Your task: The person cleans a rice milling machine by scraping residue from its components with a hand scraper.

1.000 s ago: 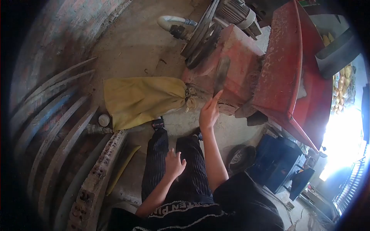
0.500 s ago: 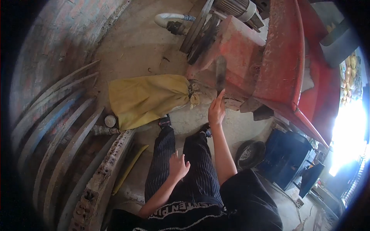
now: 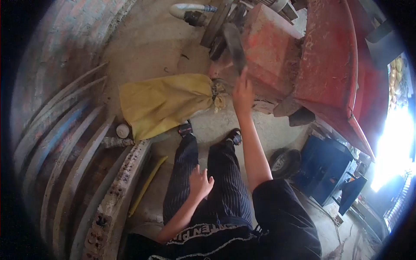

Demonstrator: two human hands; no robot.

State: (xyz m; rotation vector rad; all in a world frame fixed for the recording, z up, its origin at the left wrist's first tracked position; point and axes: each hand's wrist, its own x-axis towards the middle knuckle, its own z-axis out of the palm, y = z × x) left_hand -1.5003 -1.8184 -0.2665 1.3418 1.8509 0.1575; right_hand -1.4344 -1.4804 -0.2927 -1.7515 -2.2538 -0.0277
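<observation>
My right hand (image 3: 243, 96) is closed on a dark flat blade-like tool (image 3: 234, 47), which points up and away in front of the red machine (image 3: 268, 56). The tool is slightly blurred. My left hand (image 3: 200, 184) hovers over my striped trousers with its fingers apart and holds nothing. A yellow cloth bag (image 3: 167, 102) lies on the floor beyond my feet, its gathered neck (image 3: 218, 92) tied and facing right, just left of my right forearm.
Curved slats (image 3: 65, 173) and a perforated brick edge (image 3: 117, 203) line the left. A yellow strip (image 3: 148, 186) lies beside my leg. To the right are a black round pan (image 3: 284, 163), a blue metal box (image 3: 323, 169) and the red hopper (image 3: 329, 60). A pale hose (image 3: 190, 8) lies ahead.
My right hand has risen with the tool, whose blade now tilts more to the left. My left hand has barely moved. The camera view has shifted slightly.
</observation>
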